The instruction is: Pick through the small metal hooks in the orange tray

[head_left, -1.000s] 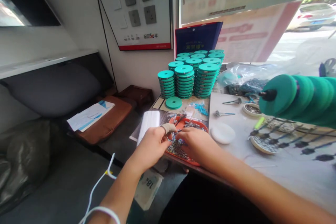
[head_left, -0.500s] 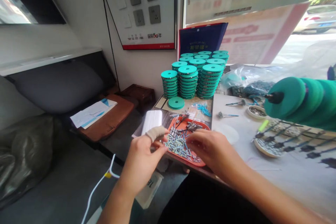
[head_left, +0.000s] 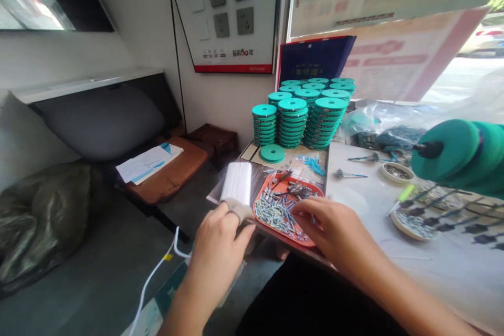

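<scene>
Right hand [head_left: 334,228] rests loosely curled on the orange tray [head_left: 263,193] of small pins [head_left: 275,212], seemingly empty; left hand [head_left: 218,244], finger wrapped, half-closed at the table's near edge, grip unclear.

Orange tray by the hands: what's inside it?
The orange tray holds a heap of small metal pins, some blue-tipped. The right hand covers its near right part; what lies beneath is hidden.
</scene>
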`<control>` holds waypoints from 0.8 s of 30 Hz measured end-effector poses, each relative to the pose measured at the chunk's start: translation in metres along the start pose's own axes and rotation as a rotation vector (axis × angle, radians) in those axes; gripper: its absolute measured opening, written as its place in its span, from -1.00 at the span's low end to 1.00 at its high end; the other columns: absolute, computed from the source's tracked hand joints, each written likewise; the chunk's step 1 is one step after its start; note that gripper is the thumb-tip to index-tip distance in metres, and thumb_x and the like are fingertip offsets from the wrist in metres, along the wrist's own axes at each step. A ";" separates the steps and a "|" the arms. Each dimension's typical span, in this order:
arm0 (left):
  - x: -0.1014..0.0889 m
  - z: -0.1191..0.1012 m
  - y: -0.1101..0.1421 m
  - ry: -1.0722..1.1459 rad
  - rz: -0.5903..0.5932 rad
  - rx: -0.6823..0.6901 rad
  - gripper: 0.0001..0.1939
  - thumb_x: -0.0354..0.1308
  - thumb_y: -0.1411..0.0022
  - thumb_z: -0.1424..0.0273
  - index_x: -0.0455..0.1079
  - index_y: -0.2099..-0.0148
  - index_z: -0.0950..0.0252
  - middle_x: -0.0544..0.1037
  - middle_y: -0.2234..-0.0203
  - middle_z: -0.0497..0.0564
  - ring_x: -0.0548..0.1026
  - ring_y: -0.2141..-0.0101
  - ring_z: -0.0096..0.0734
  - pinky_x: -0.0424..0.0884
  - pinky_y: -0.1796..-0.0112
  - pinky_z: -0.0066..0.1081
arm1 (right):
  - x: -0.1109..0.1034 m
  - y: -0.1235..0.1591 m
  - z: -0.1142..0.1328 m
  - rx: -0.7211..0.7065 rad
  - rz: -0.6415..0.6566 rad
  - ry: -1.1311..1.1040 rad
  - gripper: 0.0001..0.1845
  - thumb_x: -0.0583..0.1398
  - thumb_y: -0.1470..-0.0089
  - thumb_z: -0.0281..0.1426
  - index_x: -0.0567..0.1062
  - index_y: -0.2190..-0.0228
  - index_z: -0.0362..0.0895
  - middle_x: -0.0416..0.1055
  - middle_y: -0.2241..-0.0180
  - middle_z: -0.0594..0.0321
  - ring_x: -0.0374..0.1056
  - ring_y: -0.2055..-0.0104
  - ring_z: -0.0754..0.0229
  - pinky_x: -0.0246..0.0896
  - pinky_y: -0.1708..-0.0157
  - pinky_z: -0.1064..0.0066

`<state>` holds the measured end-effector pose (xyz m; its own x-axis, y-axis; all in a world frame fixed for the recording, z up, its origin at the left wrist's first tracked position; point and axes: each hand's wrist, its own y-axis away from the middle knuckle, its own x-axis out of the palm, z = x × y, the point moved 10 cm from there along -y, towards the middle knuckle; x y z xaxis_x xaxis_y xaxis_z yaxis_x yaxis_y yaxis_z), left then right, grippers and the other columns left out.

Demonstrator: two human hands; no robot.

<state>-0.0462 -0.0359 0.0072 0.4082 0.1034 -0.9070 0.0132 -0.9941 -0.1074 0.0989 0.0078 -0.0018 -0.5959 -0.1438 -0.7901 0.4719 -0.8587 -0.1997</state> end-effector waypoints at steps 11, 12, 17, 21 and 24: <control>0.026 -0.027 -0.031 -0.271 -0.022 0.073 -0.96 0.14 -0.07 0.42 0.42 0.36 0.23 0.42 0.39 -0.01 0.39 0.29 -0.19 0.25 0.23 -0.21 | 0.032 -0.025 -0.009 0.127 0.070 0.313 -0.85 0.17 0.10 -0.41 0.48 0.63 -0.11 0.46 0.49 0.24 0.25 0.32 0.14 -0.08 0.37 0.36; 0.028 -0.027 -0.031 -0.284 -0.014 0.072 -0.96 0.13 -0.08 0.43 0.41 0.37 0.23 0.43 0.39 -0.01 0.39 0.29 -0.20 0.24 0.23 -0.21 | 0.033 -0.025 -0.009 0.132 0.063 0.310 -0.85 0.17 0.10 -0.42 0.48 0.64 -0.11 0.46 0.49 0.25 0.25 0.33 0.14 -0.09 0.38 0.36; 0.032 -0.028 -0.035 -0.321 0.008 0.080 -0.92 0.08 -0.10 0.45 0.40 0.40 0.25 0.43 0.38 0.01 0.38 0.29 -0.23 0.21 0.23 -0.22 | 0.032 -0.027 -0.011 0.130 0.043 0.274 -0.82 0.15 0.05 -0.46 0.49 0.61 -0.10 0.47 0.48 0.26 0.26 0.32 0.14 -0.09 0.37 0.36; 0.034 -0.032 -0.037 -0.331 0.010 0.098 -0.90 0.06 -0.10 0.46 0.40 0.40 0.26 0.43 0.39 0.03 0.39 0.30 -0.20 0.21 0.23 -0.20 | 0.030 -0.028 -0.014 0.116 0.045 0.224 -0.82 0.12 -0.01 -0.48 0.50 0.54 -0.11 0.49 0.44 0.24 0.27 0.32 0.13 -0.03 0.35 0.38; 0.036 -0.032 -0.038 -0.326 0.019 0.100 -0.88 0.04 -0.12 0.47 0.39 0.41 0.27 0.43 0.40 0.03 0.40 0.31 -0.20 0.22 0.25 -0.20 | 0.030 -0.027 -0.017 0.117 0.044 0.184 -0.81 0.10 -0.05 -0.49 0.49 0.50 -0.14 0.49 0.42 0.21 0.27 0.33 0.14 0.01 0.34 0.39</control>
<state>-0.0023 0.0047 -0.0087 0.0937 0.1060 -0.9899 -0.0882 -0.9895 -0.1143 0.0792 0.0352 -0.0298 -0.4429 -0.1000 -0.8910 0.4099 -0.9064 -0.1021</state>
